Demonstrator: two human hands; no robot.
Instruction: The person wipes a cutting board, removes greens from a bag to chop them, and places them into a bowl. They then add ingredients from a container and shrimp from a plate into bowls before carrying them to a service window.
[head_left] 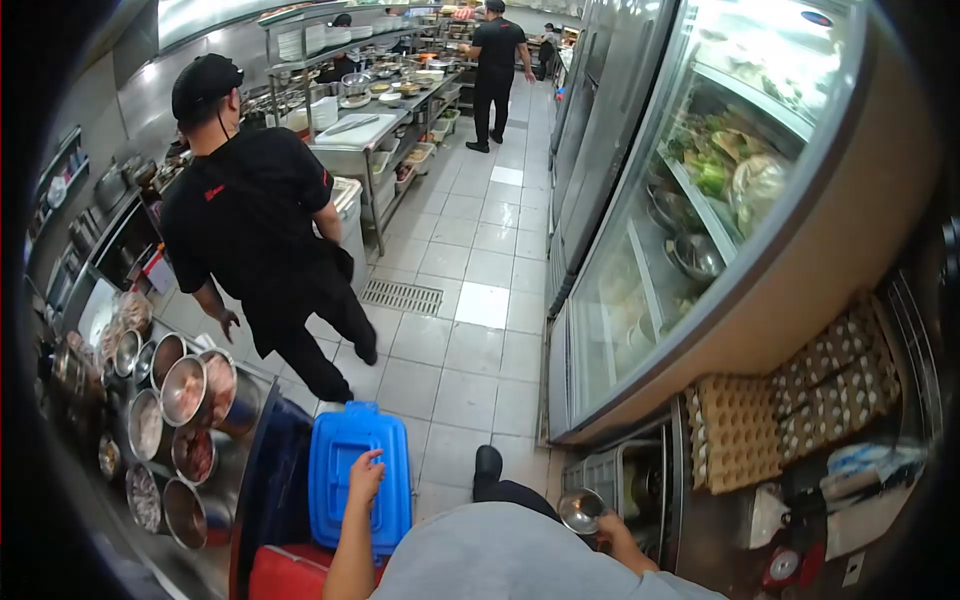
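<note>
My right hand point(608, 530) grips a small steel bowl point(581, 512) by its rim, low at my right side. The bowl's shiny inside faces up. My left hand point(366, 478) hangs in front of me with loosely bent fingers apart, and nothing shows in it. In this view it overlaps a blue lidded bin point(338, 500) on the floor. A red container point(280, 575) sits just below that bin.
Steel bowls of meat point(190, 390) crowd the left counter. A person in black point(250, 220) walks beside it; another person point(495, 60) stands farther up the tiled aisle. On the right are a glass-door fridge point(690, 200), egg trays point(735, 430) and a red scale point(785, 567).
</note>
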